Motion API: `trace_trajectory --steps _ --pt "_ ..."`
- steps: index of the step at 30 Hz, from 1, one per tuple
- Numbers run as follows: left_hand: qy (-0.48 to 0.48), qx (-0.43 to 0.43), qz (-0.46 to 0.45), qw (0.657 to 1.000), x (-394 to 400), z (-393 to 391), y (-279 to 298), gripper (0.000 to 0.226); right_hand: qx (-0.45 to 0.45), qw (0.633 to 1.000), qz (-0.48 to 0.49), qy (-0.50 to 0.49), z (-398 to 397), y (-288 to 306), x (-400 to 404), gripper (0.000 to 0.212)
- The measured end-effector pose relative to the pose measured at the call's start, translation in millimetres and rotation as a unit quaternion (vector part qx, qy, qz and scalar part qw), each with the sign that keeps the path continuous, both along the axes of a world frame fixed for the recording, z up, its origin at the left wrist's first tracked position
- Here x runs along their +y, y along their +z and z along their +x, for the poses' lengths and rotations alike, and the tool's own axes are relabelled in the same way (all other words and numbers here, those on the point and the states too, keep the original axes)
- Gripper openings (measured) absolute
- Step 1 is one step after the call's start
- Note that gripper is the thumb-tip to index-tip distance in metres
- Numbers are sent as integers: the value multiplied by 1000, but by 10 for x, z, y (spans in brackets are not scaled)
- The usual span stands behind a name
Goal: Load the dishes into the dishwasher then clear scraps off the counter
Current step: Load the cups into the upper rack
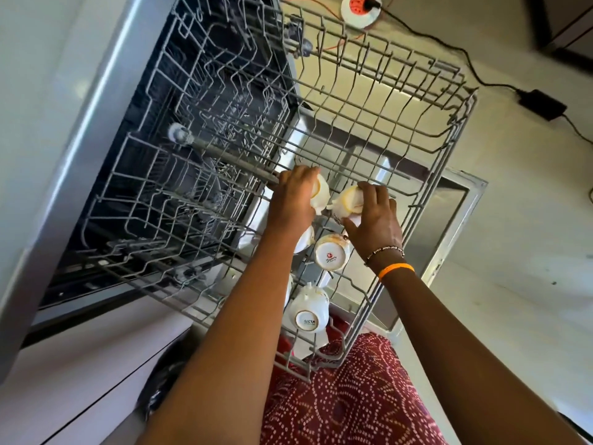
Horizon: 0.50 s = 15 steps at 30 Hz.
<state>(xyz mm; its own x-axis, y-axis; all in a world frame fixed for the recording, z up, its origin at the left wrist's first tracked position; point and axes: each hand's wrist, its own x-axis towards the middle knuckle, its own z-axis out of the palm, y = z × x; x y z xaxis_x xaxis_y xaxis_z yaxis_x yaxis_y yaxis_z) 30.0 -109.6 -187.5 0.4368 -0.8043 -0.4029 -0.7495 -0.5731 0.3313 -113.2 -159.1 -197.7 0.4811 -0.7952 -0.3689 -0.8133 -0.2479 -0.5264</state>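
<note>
1. At the far left, the grey side panel of the dishwasher (80, 130) is seen, with its dark tub open beside it.
2. The upper wire rack (369, 101) is pulled out of the tub over the lowered door (449, 220); most of its tines are bare.
3. The left hand (293, 200) is reached into the middle of the rack, and a white cup (322, 192) with a yellow rim is gripped in its curled fingers, tipped on its side.
4. Just to the right, a second white cup (348, 200) is held by the right hand (375, 226), with fingers curled over the cup's body; the two cups are almost touching at their rims, and whether they meet cannot be told.
5. Below the hands, three more cups are seen in the rack's near rows: one partly hidden under the left forearm (305, 240), one upside down with a red logo on its base (332, 253), and one nearer the front edge with lettering on its base (309, 313).
6. On the right wrist, a beaded bracelet (385, 250) and an orange band (396, 269) are worn.
7. At the bottom, a red patterned garment (353, 396) is seen beneath the rack's front corner.
8. On the floor to the upper right, a black cable and adapter (542, 104) are laid, and a round red-and-white socket (361, 8) is seen at the top.
</note>
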Motion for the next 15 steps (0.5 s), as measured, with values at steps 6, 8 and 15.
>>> trace_trajectory --steps 6,8,15 --pt "80 97 -60 990 70 -37 -50 74 21 1000 15 6 21 49 -62 58" --pt "88 113 -61 988 83 -30 -64 72 41 999 24 14 47 48 -85 59" --pt "286 254 -114 917 115 -53 89 44 38 999 -33 15 87 100 -35 56"
